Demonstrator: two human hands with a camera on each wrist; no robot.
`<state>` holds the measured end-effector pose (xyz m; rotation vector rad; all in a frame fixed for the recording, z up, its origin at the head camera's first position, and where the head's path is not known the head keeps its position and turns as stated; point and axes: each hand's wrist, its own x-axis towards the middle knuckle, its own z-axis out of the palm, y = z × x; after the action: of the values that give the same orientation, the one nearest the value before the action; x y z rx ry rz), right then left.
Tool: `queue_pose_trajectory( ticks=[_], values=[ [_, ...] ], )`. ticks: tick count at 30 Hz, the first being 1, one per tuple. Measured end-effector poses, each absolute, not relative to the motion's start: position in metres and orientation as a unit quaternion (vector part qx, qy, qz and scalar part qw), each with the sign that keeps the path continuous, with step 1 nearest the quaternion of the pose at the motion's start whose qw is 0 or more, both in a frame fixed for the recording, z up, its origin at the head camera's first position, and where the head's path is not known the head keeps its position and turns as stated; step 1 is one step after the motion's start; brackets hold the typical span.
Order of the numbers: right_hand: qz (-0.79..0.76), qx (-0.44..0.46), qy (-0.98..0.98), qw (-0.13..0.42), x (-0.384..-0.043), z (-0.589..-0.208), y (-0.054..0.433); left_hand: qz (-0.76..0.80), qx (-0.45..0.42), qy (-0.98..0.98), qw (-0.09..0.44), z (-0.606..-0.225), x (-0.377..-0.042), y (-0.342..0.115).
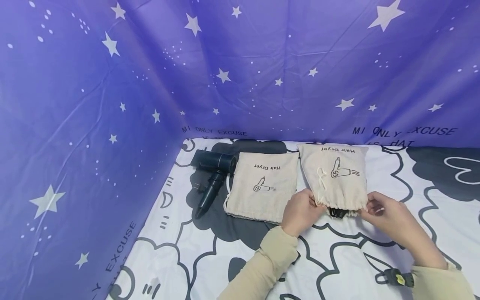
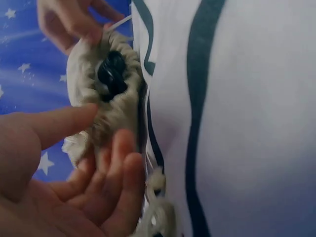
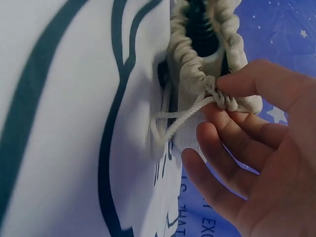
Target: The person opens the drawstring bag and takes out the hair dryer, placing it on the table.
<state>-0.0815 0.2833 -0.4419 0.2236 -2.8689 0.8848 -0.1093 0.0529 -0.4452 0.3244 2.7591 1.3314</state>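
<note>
A beige drawstring bag (image 1: pixel 348 187) printed with "Hair Dryer" lies with its gathered mouth toward me. Coiled black cord (image 2: pixel 112 74) shows inside the puckered opening. At the left corner of the mouth, my left hand (image 1: pixel 301 210) holds the cloth between thumb and fingers. The right hand (image 1: pixel 386 214) pinches the opposite corner, thumb and forefinger on the gathered hem beside the white drawstring (image 3: pixel 187 116). Another drawstring loop (image 1: pixel 321 183) lies over the front of the bag. Most of what is inside the bag is hidden.
Left of the held bag lies a second, flatter "Hair Dryer" bag (image 1: pixel 262 196). Beyond it is a dark hair dryer (image 1: pixel 213 166) with a folded-down handle and a plug (image 1: pixel 196 186). A purple star-printed curtain (image 1: pixel 262 62) rises behind the patterned cloth (image 1: pixel 165 233).
</note>
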Motion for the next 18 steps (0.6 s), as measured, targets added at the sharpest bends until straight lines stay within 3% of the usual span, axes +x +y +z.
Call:
queue_pose_trajectory(
  ticks=[11, 18],
  values=[
    [0.289, 0.075, -0.953, 0.05, -0.085, -0.438, 0.271, 0.341, 0.114, 0.933, 0.011, -0.446, -0.113, 0.07],
    [0.28, 0.085, -0.953, 0.076, -0.086, -0.43, 0.273, 0.346, 0.134, 0.929, -0.007, -0.443, -0.12, 0.066]
  ],
)
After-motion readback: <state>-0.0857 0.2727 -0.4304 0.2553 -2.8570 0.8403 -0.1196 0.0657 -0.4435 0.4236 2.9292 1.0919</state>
